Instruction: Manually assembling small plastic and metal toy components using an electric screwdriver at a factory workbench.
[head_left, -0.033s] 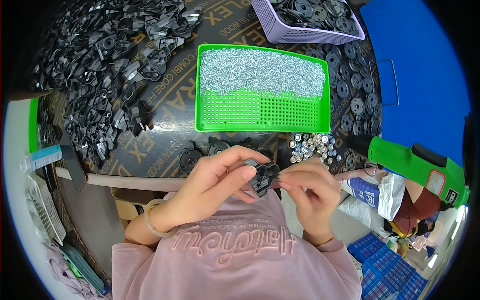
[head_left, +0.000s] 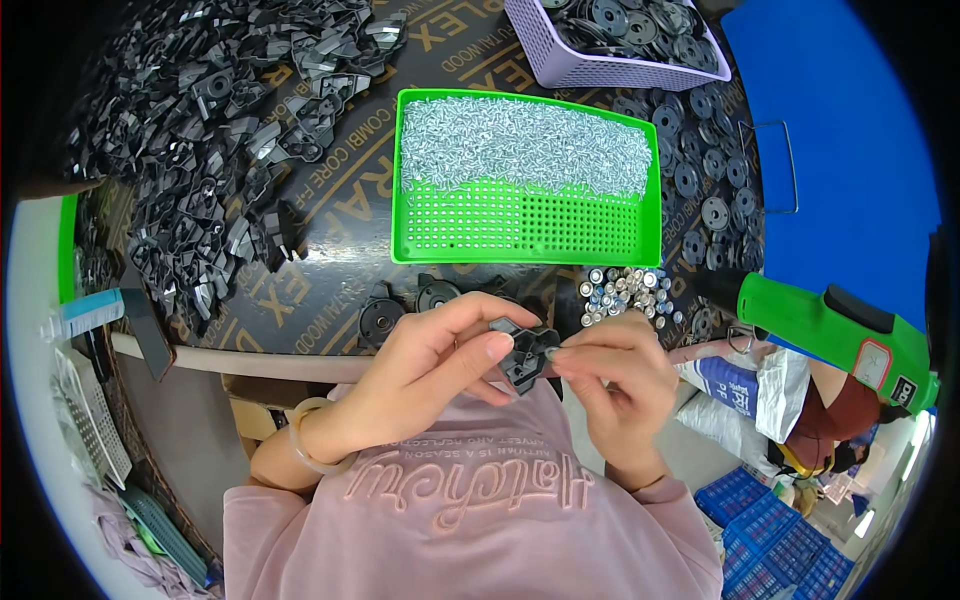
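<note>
My left hand [head_left: 425,365] grips a small black plastic housing [head_left: 524,366] between thumb and fingers, its hollow side with ribs turned up, just past the table's near edge. Thumb and fingertips of my right hand [head_left: 625,380] are pinched together against the housing's right side. Whatever sits between those fingertips is too small and covered to name. Small shiny metal cylinders [head_left: 625,295] lie in a loose pile beyond my right hand. Round black plastic discs [head_left: 380,318] rest on the table just beyond my left hand.
A green tray [head_left: 525,258] with many silver screws [head_left: 520,145] stands mid-table. Black plastic housings [head_left: 200,160] heap up at left. A lilac basket [head_left: 630,72] of black discs is at the back; more discs [head_left: 715,210] lie at right, near a green power screwdriver [head_left: 820,325].
My right fingertips have shifted slightly left, closer against the black housing. The left hand and the housing look unmoved.
</note>
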